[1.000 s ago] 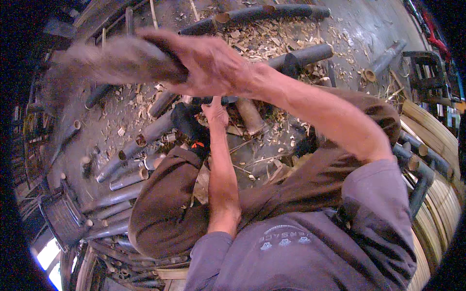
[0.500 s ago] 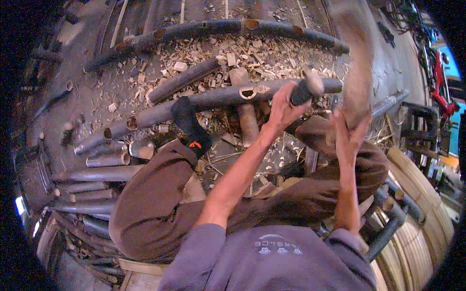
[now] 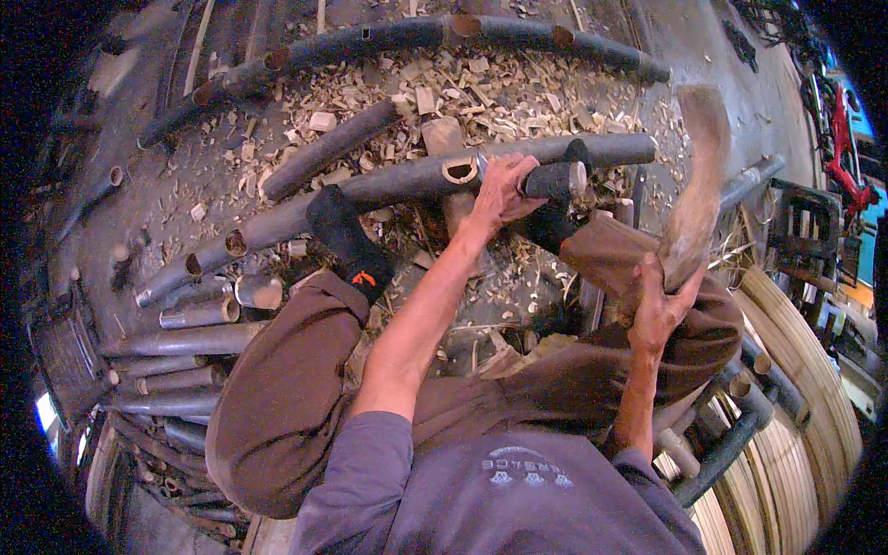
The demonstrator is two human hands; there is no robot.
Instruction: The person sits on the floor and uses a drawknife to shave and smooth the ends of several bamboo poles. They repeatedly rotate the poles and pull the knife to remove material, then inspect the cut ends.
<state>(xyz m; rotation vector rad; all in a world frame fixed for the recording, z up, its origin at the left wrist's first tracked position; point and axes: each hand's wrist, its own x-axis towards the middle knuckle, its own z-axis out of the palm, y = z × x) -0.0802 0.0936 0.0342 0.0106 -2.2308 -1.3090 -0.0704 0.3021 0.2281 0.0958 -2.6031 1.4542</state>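
My left hand [image 3: 504, 192] is closed around a chisel with a thick black-wrapped handle [image 3: 549, 181] and a pale butt end. The chisel lies low, tilted along a dark bamboo pole [image 3: 398, 185], and its tip is mostly hidden by my fingers. Just left of this hand, the pole has a pale-edged cut hole [image 3: 460, 173]. My right hand [image 3: 661, 310] grips the lower end of a curved wooden club [image 3: 700, 166], which stands nearly upright over my right knee. My feet, in black socks [image 3: 347, 236], rest against the pole on either side.
Pale wood chips [image 3: 361, 106] litter the floor around a short loose bamboo piece [image 3: 333, 148]. Farther off lies another long pole with holes [image 3: 416, 35]. Cut bamboo lengths [image 3: 190, 339] are stacked at left; a coil of pale strips [image 3: 809, 370] stands at right.
My left hand has moved left and down with the chisel, close to the pole's cut hole. The club, blurred before, has come to a steadier, slightly lower position in my right hand.
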